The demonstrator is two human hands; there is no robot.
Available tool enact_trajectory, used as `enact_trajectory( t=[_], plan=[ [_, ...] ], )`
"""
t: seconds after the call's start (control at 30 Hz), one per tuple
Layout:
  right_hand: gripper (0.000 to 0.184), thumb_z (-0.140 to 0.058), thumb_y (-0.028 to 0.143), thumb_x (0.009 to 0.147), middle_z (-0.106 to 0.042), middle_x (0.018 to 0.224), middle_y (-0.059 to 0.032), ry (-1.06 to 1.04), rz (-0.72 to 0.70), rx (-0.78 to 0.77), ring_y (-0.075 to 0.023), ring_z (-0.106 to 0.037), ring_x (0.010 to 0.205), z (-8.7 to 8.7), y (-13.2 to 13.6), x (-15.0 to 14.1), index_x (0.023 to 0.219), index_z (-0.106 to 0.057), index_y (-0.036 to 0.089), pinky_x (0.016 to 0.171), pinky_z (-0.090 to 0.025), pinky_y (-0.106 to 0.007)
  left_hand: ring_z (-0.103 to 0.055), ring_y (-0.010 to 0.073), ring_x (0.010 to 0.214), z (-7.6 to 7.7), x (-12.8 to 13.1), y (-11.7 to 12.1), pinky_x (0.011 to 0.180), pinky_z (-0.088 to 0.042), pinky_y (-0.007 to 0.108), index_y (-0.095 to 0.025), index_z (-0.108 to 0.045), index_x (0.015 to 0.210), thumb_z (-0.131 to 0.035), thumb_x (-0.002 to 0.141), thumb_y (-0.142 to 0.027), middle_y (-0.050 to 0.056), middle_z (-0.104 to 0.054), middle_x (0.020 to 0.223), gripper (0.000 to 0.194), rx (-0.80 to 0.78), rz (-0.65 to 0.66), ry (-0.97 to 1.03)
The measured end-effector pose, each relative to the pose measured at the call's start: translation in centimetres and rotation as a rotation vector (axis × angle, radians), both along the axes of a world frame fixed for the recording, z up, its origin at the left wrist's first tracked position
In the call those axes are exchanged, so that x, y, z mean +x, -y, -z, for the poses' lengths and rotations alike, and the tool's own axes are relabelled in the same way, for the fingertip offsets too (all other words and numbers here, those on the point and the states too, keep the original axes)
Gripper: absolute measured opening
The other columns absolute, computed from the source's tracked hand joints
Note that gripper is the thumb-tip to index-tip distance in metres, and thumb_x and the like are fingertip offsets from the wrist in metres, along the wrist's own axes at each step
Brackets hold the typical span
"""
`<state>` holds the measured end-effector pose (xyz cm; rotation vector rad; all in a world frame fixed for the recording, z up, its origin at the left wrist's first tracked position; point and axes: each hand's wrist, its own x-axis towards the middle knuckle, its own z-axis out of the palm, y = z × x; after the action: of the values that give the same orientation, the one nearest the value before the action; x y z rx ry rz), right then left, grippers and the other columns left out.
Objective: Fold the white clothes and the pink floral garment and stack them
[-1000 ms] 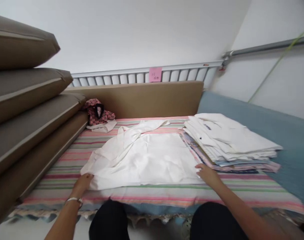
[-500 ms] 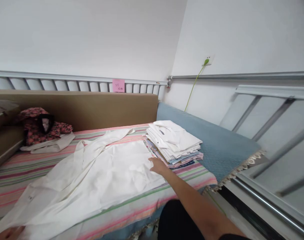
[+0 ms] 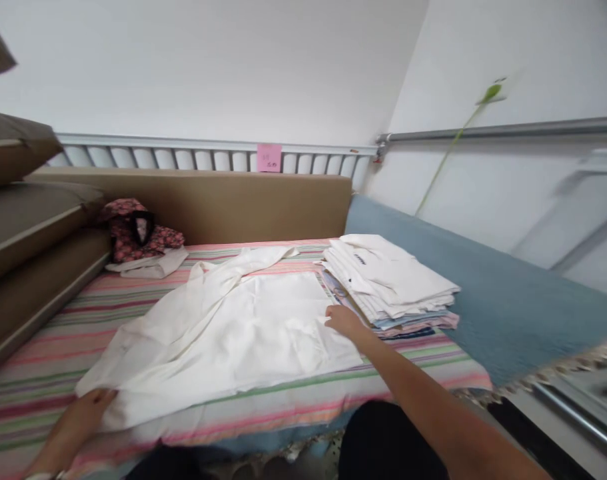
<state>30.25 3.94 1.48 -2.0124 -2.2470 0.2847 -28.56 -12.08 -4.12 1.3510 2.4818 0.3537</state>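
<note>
A white long-sleeved shirt (image 3: 263,333) lies spread across the striped bed cover, its sleeve folded loosely towards the back. At its near left end, my left hand (image 3: 86,410) has its fingers closed on the cloth. My right hand (image 3: 344,320) pinches the shirt's right edge, with the fingertips partly hidden by the hand. Just beyond that hand stands a stack of folded shirts (image 3: 393,277), white ones on top and blue and pink ones beneath.
Brown cushions (image 3: 38,213) are piled at the left, beside a floral garment (image 3: 138,230). A brown padded board (image 3: 243,207) runs along the back, in front of a radiator with a pink note (image 3: 269,157). Blue padding (image 3: 503,293) borders the right side.
My view has swung left, so things sit further right. My left hand now shows more fully, holding the shirt's left end. My right hand stays at the right edge.
</note>
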Motion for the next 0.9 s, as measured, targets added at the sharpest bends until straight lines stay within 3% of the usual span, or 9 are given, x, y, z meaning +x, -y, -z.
enact_trajectory(
  t=[0.07,0.2,0.3,0.5,0.63,0.73,0.9],
  plan=[
    [0.015,-0.055,0.026,0.074,-0.066,0.093,-0.0056,-0.026,-0.023,0.027,-0.019,-0.058,0.09,0.2,0.7,-0.1,0.085,-0.063,0.018,0.078,-0.039,-0.027,-0.064,0.0201,0.085,-0.5,0.7,0.4,0.076,-0.045,0.026,-0.019,-0.064,0.07,-0.042,0.081,-0.026,0.003,-0.072,0.083,0.026,-0.034,0.036,0.038],
    [0.025,-0.047,0.038,0.079,-0.067,0.091,-0.0079,-0.166,-0.009,0.098,-0.0215,-0.06,0.086,1.9,1.2,0.2,0.089,-0.058,0.018,0.076,-0.042,-0.03,-0.062,0.019,0.089,-0.5,1.3,1.0,0.076,-0.042,0.026,-0.015,-0.063,0.078,-0.04,0.083,-0.029,0.01,-0.07,0.094,0.027,-0.042,0.0,0.027],
    [0.028,-0.048,0.044,0.076,-0.068,0.092,-0.009,-0.269,0.03,0.182,-0.0245,-0.062,0.087,3.8,0.7,1.1,0.087,-0.057,0.02,0.075,-0.044,-0.032,-0.061,0.0178,0.084,-0.5,1.7,1.5,0.069,-0.039,0.024,-0.015,-0.061,0.078,-0.042,0.083,-0.03,0.01,-0.069,0.091,0.025,-0.047,-0.04,0.021],
    [0.029,-0.047,0.046,0.075,-0.069,0.082,-0.0092,-0.133,0.027,0.168,-0.0276,-0.065,0.076,6.1,0.4,3.8,0.086,-0.058,0.021,0.065,-0.045,-0.034,-0.057,0.0157,0.07,-1.0,2.6,2.2,0.059,-0.034,0.024,-0.016,-0.056,0.07,-0.043,0.083,-0.035,0.006,-0.066,0.075,0.026,-0.032,-0.052,0.013],
    [0.032,-0.044,0.048,0.08,-0.069,0.077,-0.0076,-0.045,0.026,0.132,-0.027,-0.065,0.072,6.1,0.9,3.8,0.093,-0.059,0.023,0.064,-0.045,-0.035,-0.057,0.016,0.069,-0.8,2.6,2.2,0.06,-0.034,0.024,-0.017,-0.054,0.069,-0.042,0.084,-0.035,0.005,-0.065,0.073,0.026,-0.019,-0.044,-0.012],
    [0.037,-0.041,0.047,0.082,-0.07,0.088,-0.011,-0.015,0.035,0.144,-0.028,-0.066,0.081,5.4,1.2,3.4,0.101,-0.058,0.02,0.071,-0.047,-0.037,-0.058,0.0164,0.069,-1.0,2.7,2.5,0.061,-0.036,0.025,-0.018,-0.054,0.068,-0.041,0.084,-0.036,0.005,-0.065,0.073,0.027,0.002,-0.028,-0.039],
    [0.04,-0.042,0.034,0.082,-0.061,0.115,-0.0177,0.038,-0.048,0.41,-0.0305,-0.056,0.109,3.7,3.3,2.5,0.113,-0.056,0.013,0.092,-0.041,-0.044,-0.059,0.0218,0.086,-2.7,4.3,3.8,0.075,-0.039,0.029,-0.017,-0.058,0.086,-0.038,0.086,-0.03,0.01,-0.065,0.086,0.025,0.107,-0.008,-0.152]
  ],
)
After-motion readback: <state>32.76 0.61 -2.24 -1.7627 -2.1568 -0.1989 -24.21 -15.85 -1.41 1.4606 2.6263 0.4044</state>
